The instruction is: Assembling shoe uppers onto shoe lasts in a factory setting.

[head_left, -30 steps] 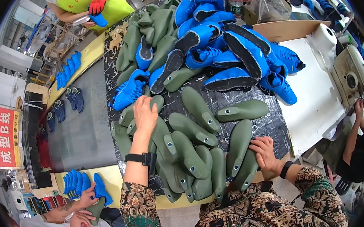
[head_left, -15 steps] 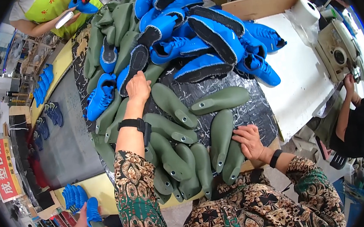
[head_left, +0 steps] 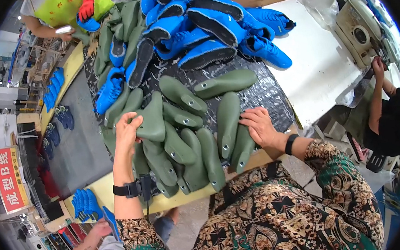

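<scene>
We see the left hand [head_left: 127, 131] grasping one green shoe last [head_left: 152, 122] at the near-left of the dark work mat [head_left: 273, 94], while the right hand [head_left: 259, 127] rests open, palm down, on two lasts [head_left: 236, 136] near the front edge. About a dozen bare lasts lie close; the blue shoes [head_left: 210, 24] sit heaped beyond. Pile depth stays hidden, and far corners blur.
</scene>
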{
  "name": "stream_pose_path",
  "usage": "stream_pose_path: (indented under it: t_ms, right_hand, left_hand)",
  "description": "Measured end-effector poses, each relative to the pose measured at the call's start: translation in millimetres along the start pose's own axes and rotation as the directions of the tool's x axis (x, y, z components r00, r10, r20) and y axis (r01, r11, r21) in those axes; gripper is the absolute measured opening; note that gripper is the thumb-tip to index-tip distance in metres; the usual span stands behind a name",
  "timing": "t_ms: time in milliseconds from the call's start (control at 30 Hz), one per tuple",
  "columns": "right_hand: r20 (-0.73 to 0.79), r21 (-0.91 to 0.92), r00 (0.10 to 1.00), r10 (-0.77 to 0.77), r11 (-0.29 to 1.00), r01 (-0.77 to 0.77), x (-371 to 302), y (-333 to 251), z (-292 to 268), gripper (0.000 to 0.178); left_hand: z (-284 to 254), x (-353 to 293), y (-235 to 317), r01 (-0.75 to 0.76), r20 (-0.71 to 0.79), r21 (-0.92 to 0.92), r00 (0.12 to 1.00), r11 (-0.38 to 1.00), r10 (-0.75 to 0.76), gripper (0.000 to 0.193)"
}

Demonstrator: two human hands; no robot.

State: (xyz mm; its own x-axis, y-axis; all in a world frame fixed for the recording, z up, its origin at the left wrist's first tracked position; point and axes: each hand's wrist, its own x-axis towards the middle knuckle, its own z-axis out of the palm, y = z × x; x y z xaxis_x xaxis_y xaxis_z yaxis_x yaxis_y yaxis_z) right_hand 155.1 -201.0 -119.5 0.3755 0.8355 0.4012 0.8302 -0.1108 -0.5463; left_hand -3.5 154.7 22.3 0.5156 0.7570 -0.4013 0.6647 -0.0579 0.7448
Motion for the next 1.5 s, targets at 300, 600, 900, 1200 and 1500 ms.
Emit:
stream_pose_path:
  t_ms: [300,600,900,1200,1500]
  right_hand:
    - [-0.046,-0.062,0.997,-0.059,0.996,0.057,-1,-7,5,0.028]
    - [-0.058,-0.064,0.996,-0.064,0.996,0.061,-1,0,8,0.027]
    - [-0.108,-0.034,0.988,-0.111,0.994,0.108,3,-3,6,0.026]
    - [0.052,-0.101,0.986,-0.156,0.982,0.160,-2,-8,-13,0.027]
    - [0.114,-0.029,0.962,-0.247,0.967,0.251,6,7,-13,0.027]
  left_hand:
    - [50,-69,-32,-0.200,0.014,0.409,0.977,0.891,0.213,0.038]
    - [66,-129,-92,-0.488,-0.444,0.287,0.695,0.825,0.565,0.014]
    - [125,-169,-134,-0.310,-0.425,0.681,0.570,0.663,0.703,0.025]
    - [120,-172,-144,-0.359,-0.402,0.674,0.556,0.646,0.728,0.026]
    - [124,-138,-137,-0.412,-0.461,0.641,0.469,0.648,0.754,0.015]
